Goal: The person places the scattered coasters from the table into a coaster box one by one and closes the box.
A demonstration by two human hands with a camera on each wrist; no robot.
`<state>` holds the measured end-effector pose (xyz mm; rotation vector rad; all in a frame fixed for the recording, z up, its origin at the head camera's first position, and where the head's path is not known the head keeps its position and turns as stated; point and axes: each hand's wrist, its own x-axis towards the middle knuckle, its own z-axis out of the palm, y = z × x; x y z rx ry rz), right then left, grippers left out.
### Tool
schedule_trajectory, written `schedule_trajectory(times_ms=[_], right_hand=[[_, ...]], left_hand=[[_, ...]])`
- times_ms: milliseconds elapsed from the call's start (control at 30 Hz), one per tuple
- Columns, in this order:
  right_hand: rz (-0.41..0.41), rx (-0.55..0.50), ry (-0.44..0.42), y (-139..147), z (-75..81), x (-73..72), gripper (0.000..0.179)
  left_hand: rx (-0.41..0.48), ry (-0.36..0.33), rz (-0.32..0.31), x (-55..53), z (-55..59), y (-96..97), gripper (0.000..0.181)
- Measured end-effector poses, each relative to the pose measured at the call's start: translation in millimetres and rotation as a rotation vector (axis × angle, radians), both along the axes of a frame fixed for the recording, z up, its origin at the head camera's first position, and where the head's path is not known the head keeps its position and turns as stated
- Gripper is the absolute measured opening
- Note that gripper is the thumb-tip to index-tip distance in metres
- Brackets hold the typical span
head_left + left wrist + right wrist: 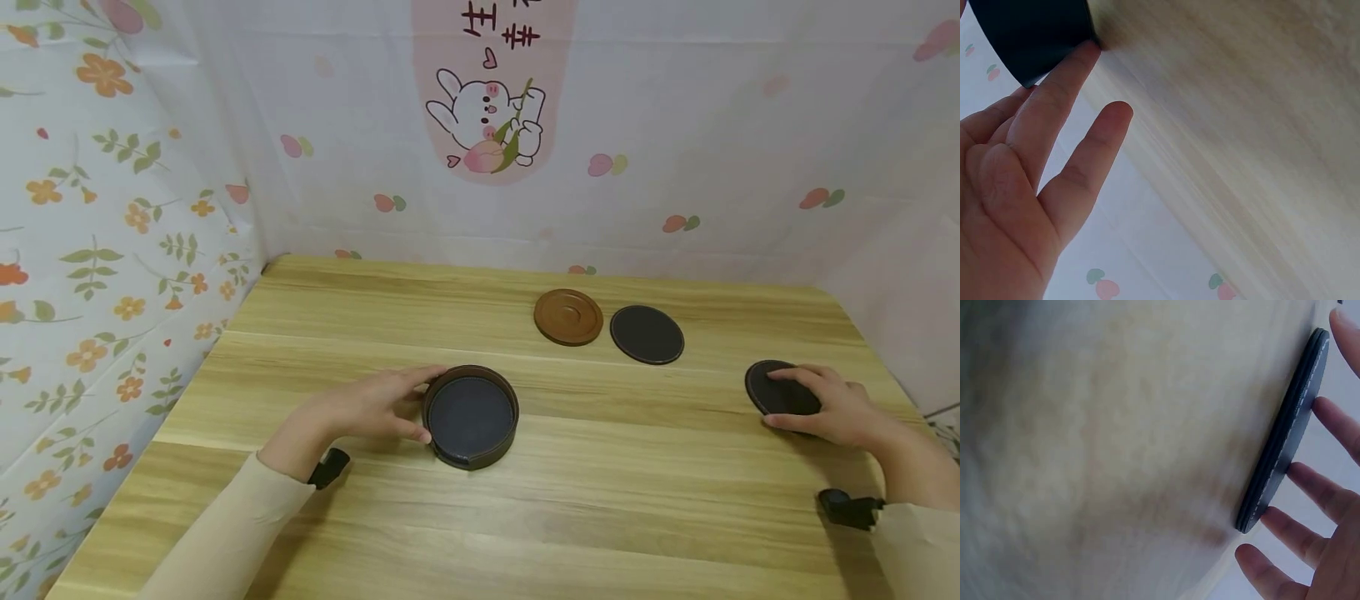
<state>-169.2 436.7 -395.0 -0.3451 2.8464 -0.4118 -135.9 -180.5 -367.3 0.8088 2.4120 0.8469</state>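
Observation:
In the head view, my left hand point(375, 404) touches the left side of a round, dark coaster holder point(491, 457), thumb at the near wall and fingers toward the back. Its floor shows a flat black disc. The left wrist view shows straight fingers point(1054, 100), one tip against the holder's dark wall point(1035, 31). At the table's right, my right hand point(843, 408) rests its fingertips on a small stack of round black coasters point(772, 392). From the right wrist, the stitched coasters point(1285, 434) appear layered, fingertips point(1297, 469) on the upper face.
Toward the back of the wooden table point(600, 517) lie a brown round coaster point(555, 317) and, just right of it, a flat black coaster point(647, 335). A patterned cloth point(337, 125) hangs behind the table, and another flowered cloth point(112, 275) covers the left side.

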Motion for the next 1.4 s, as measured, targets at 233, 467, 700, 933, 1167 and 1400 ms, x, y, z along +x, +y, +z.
schedule_trajectory(times_ms=[233, 467, 700, 933, 1167, 1400], right_hand=[[-0.001, -0.031, -0.015, 3, -6.5, -1.8, 0.082], [-0.006, -0.012, -0.003, 1, -3.1, -1.5, 0.078], [-0.028, 0.01, -0.005, -3, -1.0, -0.7, 0.077], [-0.026, 0.023, 0.002, -1, -1.1, -0.5, 0.075], [-0.022, 0.015, 0.009, 1, -0.3, 4.1, 0.073], [-0.039, -0.01, 0.05, -2, 0.3, 9.6, 0.075]], left_hand=[[0.021, 0.003, -0.012, -1.0, -2.9, 0.5, 0.091], [0.022, 0.012, -0.009, 0.3, -3.6, -0.1, 0.091], [0.025, 0.009, 0.001, 2.0, -4.4, -1.7, 0.091], [0.029, -0.007, 0.005, 2.1, -4.0, -1.8, 0.092], [0.026, 0.002, 0.001, 1.3, -4.8, -2.7, 0.092], [0.039, -0.019, 0.002, 0.8, -5.4, -3.7, 0.092]])
